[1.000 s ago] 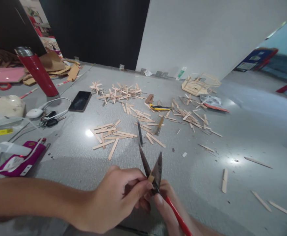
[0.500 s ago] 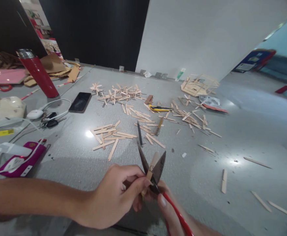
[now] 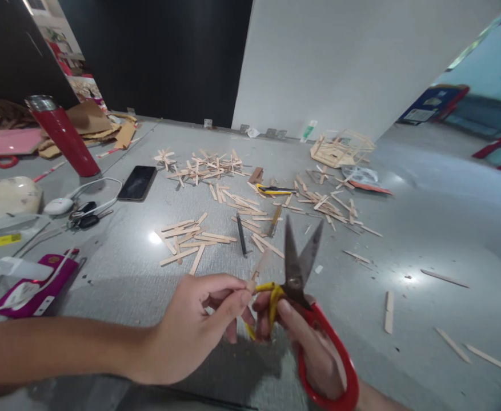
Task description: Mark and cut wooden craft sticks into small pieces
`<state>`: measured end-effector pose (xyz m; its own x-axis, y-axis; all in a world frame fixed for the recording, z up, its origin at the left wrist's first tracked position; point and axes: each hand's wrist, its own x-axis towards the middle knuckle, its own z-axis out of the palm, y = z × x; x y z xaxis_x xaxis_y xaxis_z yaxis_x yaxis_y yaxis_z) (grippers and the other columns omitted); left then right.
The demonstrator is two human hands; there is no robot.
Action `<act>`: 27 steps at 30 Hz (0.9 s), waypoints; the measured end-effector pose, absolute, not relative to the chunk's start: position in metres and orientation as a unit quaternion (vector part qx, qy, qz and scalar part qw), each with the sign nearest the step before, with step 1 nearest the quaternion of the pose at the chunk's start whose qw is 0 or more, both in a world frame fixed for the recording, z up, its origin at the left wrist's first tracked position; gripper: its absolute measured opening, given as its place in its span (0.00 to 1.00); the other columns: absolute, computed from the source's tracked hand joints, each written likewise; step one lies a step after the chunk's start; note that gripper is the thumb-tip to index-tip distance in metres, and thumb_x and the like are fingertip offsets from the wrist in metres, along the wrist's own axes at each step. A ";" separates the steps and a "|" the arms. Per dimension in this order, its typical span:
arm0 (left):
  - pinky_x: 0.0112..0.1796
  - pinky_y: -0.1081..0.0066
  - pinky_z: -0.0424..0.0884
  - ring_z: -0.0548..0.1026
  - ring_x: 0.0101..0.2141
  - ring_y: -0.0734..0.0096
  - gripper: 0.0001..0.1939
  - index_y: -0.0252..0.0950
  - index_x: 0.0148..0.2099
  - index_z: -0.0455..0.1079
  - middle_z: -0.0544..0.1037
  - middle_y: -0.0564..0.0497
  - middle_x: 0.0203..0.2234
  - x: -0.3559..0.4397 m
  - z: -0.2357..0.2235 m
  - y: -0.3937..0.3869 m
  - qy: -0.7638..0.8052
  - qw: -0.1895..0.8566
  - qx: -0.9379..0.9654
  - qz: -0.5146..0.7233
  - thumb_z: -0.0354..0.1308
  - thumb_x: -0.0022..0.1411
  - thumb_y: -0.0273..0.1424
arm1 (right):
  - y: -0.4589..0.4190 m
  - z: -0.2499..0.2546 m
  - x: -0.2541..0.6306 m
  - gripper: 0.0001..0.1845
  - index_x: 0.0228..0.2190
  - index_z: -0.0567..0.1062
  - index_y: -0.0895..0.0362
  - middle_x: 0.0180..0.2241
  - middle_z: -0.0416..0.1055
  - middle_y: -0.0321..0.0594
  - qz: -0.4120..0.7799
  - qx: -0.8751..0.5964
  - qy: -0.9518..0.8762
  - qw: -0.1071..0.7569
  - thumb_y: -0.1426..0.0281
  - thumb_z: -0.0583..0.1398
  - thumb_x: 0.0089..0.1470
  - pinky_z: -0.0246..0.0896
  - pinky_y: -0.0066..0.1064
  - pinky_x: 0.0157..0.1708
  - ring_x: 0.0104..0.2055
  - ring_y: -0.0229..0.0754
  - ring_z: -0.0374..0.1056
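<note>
One stick (image 3: 257, 272) I see slanting toward upper right, left hand (image 3: 205, 328) pinching; right hand (image 3: 312, 345) grips scissors (image 3: 295, 282), blades (image 3: 291, 248) toward frame top.

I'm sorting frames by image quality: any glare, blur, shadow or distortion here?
Head view: bright glare spots on the table, left and right; head view: the stick in the left hand smears toward its tip, while the blades of the scissors look clearer; head view: a dark shadow below the left hand; head view: the bottle leans outward, probably wide-lens distortion.
</note>
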<state>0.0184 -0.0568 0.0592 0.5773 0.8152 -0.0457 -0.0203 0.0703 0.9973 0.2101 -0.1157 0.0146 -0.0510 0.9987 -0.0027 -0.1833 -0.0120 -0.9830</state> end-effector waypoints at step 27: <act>0.40 0.66 0.73 0.77 0.37 0.66 0.04 0.35 0.47 0.76 0.83 0.49 0.37 0.018 0.034 -0.038 0.221 0.173 0.864 0.417 0.61 0.72 0.24 | -0.112 0.017 0.201 0.12 0.31 0.80 0.54 0.27 0.80 0.39 0.295 -0.596 -0.468 0.582 0.58 0.70 0.57 0.76 0.30 0.27 0.24 0.42 0.76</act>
